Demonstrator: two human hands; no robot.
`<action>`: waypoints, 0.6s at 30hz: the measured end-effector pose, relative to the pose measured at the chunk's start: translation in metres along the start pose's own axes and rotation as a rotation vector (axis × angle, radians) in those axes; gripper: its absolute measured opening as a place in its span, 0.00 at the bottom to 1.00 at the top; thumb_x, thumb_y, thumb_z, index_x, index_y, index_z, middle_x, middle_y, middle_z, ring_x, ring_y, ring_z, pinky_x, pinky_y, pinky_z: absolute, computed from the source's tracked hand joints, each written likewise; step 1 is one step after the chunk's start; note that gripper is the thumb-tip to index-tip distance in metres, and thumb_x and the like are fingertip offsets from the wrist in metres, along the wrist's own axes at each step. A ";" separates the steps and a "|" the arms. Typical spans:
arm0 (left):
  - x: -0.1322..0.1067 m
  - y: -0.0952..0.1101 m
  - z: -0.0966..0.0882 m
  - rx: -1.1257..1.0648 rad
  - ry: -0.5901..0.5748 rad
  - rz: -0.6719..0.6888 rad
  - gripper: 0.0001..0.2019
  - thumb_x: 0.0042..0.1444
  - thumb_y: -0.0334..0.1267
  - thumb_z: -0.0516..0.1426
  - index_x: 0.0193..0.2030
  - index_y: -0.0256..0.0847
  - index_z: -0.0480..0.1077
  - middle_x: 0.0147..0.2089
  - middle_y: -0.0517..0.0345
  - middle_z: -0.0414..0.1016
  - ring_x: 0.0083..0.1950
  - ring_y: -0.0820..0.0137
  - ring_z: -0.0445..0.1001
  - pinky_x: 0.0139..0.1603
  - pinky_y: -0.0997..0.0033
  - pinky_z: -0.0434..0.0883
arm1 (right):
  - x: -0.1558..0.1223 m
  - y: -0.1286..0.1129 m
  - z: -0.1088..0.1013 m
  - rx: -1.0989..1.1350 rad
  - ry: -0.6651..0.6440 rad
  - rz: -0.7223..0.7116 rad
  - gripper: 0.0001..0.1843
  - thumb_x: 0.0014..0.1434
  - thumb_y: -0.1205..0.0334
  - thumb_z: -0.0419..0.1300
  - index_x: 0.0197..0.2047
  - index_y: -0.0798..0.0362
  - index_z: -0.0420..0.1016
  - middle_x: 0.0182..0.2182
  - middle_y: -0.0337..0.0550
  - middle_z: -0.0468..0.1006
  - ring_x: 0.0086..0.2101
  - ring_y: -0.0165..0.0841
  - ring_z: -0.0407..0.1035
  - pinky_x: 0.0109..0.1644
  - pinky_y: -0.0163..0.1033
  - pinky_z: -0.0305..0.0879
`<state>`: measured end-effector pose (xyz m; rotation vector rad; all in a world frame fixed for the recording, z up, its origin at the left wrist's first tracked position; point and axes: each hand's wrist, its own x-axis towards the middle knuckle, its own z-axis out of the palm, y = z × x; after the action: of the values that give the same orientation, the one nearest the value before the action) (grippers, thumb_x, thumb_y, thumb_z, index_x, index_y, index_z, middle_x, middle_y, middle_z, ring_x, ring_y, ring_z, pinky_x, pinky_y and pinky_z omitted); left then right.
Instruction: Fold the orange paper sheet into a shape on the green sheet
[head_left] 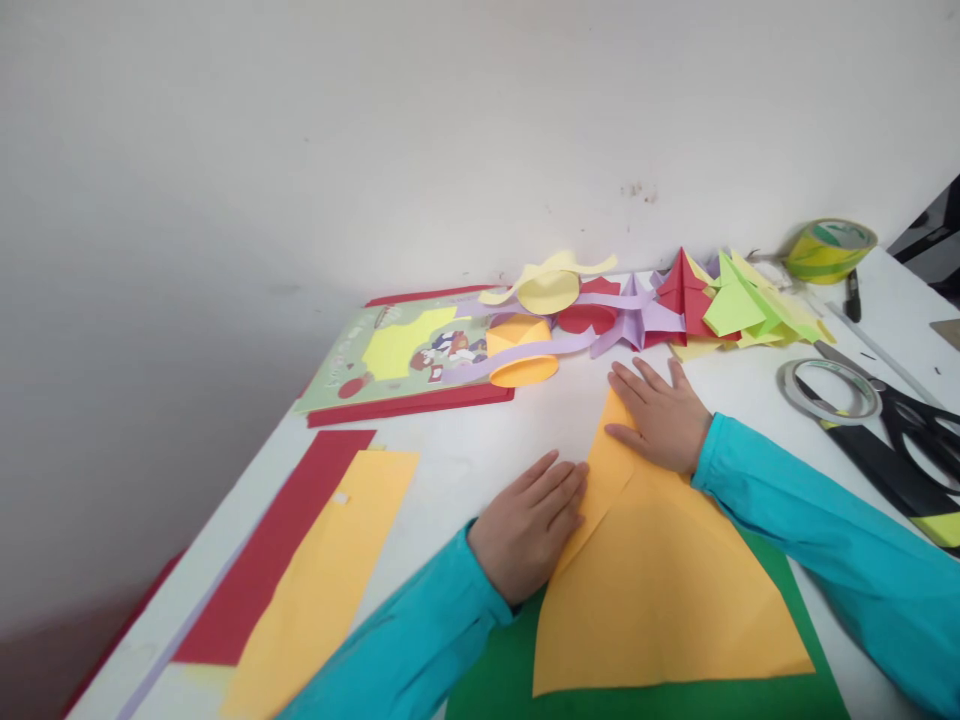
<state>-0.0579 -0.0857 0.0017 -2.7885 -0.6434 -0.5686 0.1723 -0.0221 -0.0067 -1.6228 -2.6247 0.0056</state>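
Observation:
An orange paper sheet [660, 590], partly folded to a point at its far end, lies on a green sheet [525, 680] on the white table. My left hand [529, 525] lies flat with its fingers stretched out, pressing the left folded edge of the orange paper. My right hand [660, 415] rests flat and open on the paper's pointed far end. Both arms wear turquoise sleeves.
Red paper [270, 560] and another orange sheet [330, 580] lie at the left. A picture book [397, 360] and folded paper shapes [675, 300] line the wall. At the right are a tape roll [829, 390], scissors [915, 430] and green-yellow tape [829, 248].

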 end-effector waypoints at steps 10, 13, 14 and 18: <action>-0.007 0.003 -0.007 -0.062 -0.006 -0.010 0.12 0.63 0.29 0.50 0.47 0.27 0.73 0.50 0.40 0.77 0.53 0.59 0.74 0.59 0.51 0.72 | -0.001 0.001 -0.002 -0.032 -0.006 -0.005 0.37 0.66 0.42 0.37 0.70 0.56 0.49 0.69 0.49 0.49 0.67 0.49 0.42 0.65 0.70 0.38; -0.009 0.002 -0.010 -0.078 -0.022 0.007 0.13 0.64 0.29 0.49 0.47 0.27 0.73 0.51 0.41 0.77 0.53 0.60 0.74 0.59 0.52 0.72 | -0.001 0.001 -0.001 -0.038 -0.003 -0.001 0.36 0.67 0.43 0.37 0.70 0.56 0.48 0.69 0.50 0.49 0.67 0.50 0.43 0.64 0.70 0.39; -0.010 0.001 -0.011 -0.084 -0.028 0.013 0.13 0.64 0.29 0.49 0.47 0.28 0.73 0.51 0.41 0.77 0.54 0.60 0.74 0.59 0.52 0.72 | -0.001 0.001 -0.001 -0.037 0.000 -0.002 0.36 0.67 0.43 0.37 0.70 0.56 0.49 0.69 0.50 0.49 0.67 0.50 0.43 0.64 0.70 0.39; -0.015 -0.002 -0.008 -0.134 -0.013 0.014 0.15 0.63 0.29 0.48 0.48 0.28 0.73 0.51 0.41 0.77 0.55 0.60 0.73 0.61 0.51 0.69 | -0.002 0.001 -0.002 -0.031 0.011 -0.011 0.36 0.67 0.43 0.38 0.70 0.56 0.49 0.69 0.51 0.50 0.67 0.50 0.43 0.65 0.69 0.36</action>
<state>-0.0738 -0.0925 0.0032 -2.9207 -0.6094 -0.6128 0.1742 -0.0230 -0.0051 -1.6130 -2.6389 -0.0441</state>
